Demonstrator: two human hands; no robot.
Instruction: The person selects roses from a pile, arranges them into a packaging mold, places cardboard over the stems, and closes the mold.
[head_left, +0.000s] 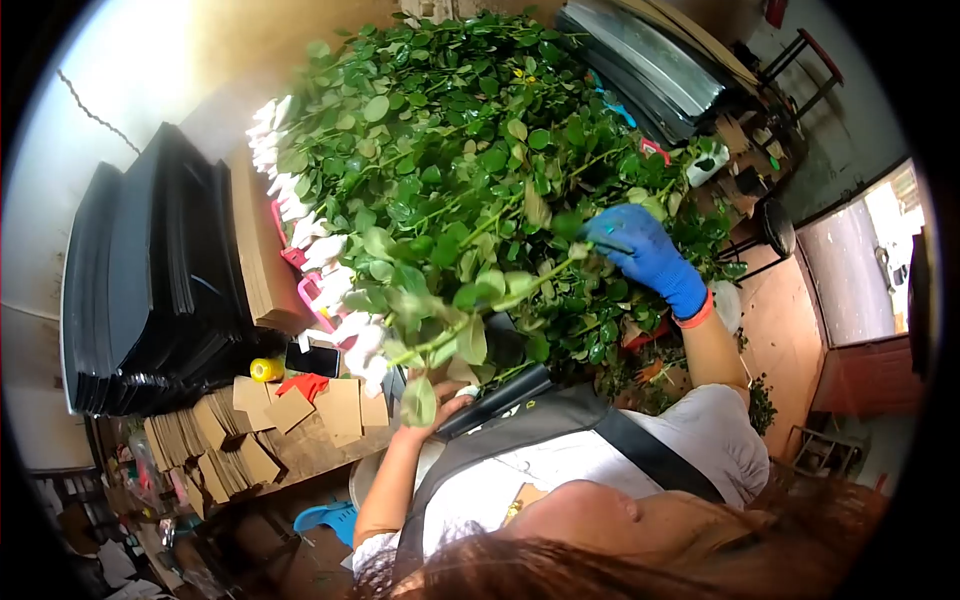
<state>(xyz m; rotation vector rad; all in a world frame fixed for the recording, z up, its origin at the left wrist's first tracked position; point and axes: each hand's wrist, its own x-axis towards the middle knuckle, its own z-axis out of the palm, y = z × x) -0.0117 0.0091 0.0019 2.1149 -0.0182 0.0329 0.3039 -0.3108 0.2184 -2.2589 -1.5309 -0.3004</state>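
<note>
A large heap of leafy green stems [430,150] fills the middle of the view, with white flower heads [325,255] along its left edge. My right hand [635,245], in a blue glove with an orange cuff, has its fingers closed round the lower end of a leafy stem [520,290] at the heap's right part. That stem slants down to the left, toward my bare left hand [440,405]. Leaves partly cover my left hand near a black edge in front of my apron, so its grip is unclear.
Black sheets [150,260] stand stacked at the left beside brown cardboard [262,250]. Cardboard pieces [340,408], a phone [312,358] and yellow tape [267,370] lie on the lower-left table. More dark sheets [650,80] are at the upper right. A doorway is at the far right.
</note>
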